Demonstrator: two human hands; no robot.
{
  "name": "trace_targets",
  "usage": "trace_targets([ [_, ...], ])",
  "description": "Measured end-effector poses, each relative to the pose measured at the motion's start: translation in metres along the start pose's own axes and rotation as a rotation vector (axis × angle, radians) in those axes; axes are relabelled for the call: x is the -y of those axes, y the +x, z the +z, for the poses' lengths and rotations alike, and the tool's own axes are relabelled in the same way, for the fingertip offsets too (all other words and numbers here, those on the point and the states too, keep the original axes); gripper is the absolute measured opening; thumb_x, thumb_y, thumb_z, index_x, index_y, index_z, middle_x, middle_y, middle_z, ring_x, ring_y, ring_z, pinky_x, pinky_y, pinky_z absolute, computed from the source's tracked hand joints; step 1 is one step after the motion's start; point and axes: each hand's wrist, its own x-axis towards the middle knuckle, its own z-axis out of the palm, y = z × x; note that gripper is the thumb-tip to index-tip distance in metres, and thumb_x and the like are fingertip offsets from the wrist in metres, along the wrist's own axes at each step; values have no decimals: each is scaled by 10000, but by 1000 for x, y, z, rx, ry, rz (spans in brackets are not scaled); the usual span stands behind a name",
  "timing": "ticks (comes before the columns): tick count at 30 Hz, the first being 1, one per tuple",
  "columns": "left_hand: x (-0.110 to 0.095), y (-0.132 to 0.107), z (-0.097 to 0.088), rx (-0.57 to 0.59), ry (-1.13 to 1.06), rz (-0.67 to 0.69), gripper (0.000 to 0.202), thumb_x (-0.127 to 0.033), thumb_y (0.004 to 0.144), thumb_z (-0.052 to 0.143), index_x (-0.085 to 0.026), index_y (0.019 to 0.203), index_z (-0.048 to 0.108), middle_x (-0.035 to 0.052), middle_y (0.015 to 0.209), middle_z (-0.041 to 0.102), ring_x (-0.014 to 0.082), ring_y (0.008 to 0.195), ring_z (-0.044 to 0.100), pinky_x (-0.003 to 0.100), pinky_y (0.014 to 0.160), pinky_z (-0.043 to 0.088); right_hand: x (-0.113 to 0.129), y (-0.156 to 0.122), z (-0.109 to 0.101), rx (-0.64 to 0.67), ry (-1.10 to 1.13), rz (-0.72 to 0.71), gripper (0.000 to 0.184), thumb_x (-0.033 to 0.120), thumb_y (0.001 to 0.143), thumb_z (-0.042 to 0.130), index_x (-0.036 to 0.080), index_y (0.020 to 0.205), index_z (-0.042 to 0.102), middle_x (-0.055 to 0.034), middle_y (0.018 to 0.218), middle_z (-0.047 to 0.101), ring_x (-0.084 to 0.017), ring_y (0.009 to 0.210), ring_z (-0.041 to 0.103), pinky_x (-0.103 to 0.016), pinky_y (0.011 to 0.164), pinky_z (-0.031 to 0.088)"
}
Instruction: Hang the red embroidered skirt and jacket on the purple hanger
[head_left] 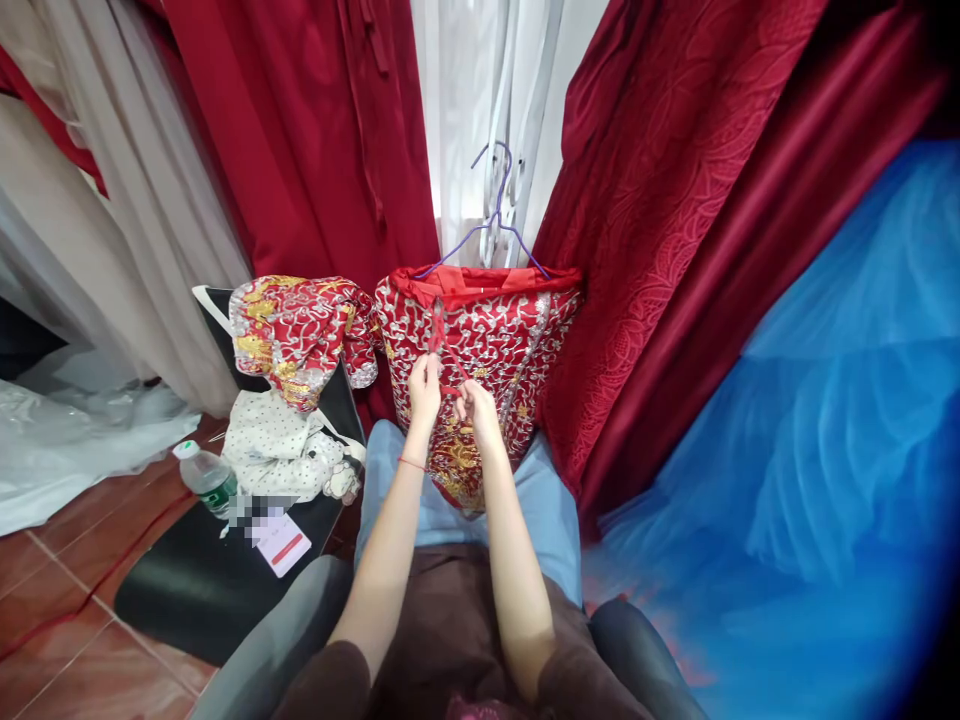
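A red embroidered skirt-like garment (499, 325) with silver and gold patterns hangs from a purple wire hanger (497, 215) and drapes down onto my lap. My left hand (425, 388) pinches a red ribbon tie (437, 335) near the garment's waistband, on its left side. Just to the right and slightly lower, my right hand (476, 407) has its fingers closed on another stretch of the same ribbon. A short length of red ribbon spans the gap between both hands. The exact way the ribbon loops is too small to make out.
Left of me, a black chair (172, 580) bears a folded red and gold garment (300, 330), a polka-dot cloth bag (266, 440), a water bottle (206, 478) and a phone-like card (283, 543). Dark red gowns (660, 230) hang ahead; a blue tulle dress (817, 450) spreads at right.
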Motion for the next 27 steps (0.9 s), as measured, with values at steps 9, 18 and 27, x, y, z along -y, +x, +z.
trace_targets([
  [9, 43, -65, -24, -28, -22, -383, 356, -374, 922, 385, -242, 592, 415, 11, 641, 541, 170, 698, 566, 289, 688, 471, 15, -1, -50, -322, 26, 20, 457, 581, 822, 602, 232, 602, 406, 72, 487, 383, -82, 411, 344, -238, 441, 334],
  [18, 21, -71, 1, 582, -246, -230, 316, -346, 921, 445, -202, 654, 536, 48, 733, 617, 188, 761, 576, 350, 866, 473, 4, -11, -41, -104, -459, 113, 583, 767, 819, 500, 206, 700, 604, -7, 654, 619, -152, 593, 559, -283, 597, 460],
  [27, 9, -69, -6, 567, -54, -251, 358, -384, 947, 441, -167, 790, 679, 82, 867, 711, 229, 905, 644, 354, 919, 492, 4, -12, -18, 33, -566, -35, 433, 627, 876, 487, 224, 728, 543, -15, 718, 618, -170, 677, 552, -293, 691, 460],
])
